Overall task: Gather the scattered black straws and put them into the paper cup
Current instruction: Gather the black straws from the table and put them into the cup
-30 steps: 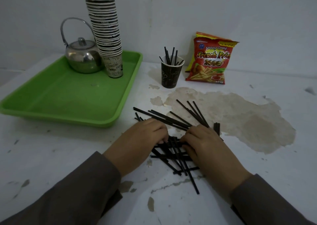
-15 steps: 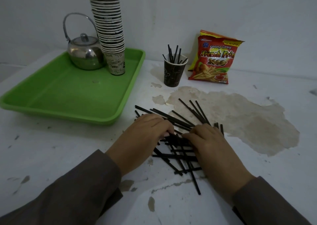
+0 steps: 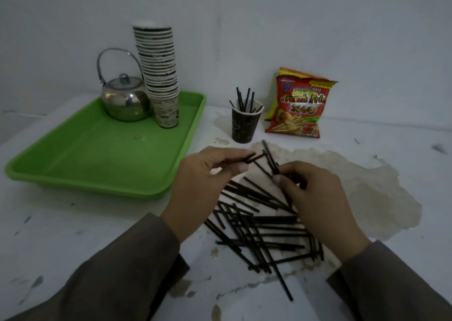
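Currently the left hand (image 3: 203,181) pinches a few black straws (image 3: 247,159) above the table (image 3: 73,235); the right hand (image 3: 315,198) pinches other straws (image 3: 270,158). Scattered straws (image 3: 256,225) lie beneath both hands. Beyond them, the paper cup (image 3: 244,125) holds upright straws.

- Left hand (image 3: 203,186) is bare, with no glove, ring or watch showing.
- Right hand (image 3: 318,198) is bare likewise.
- Left sleeve (image 3: 117,271) is long, loose, dark grey-brown cloth, ending at the wrist.
- Right sleeve (image 3: 391,281) matches it in plain fabric, without visible buttons.
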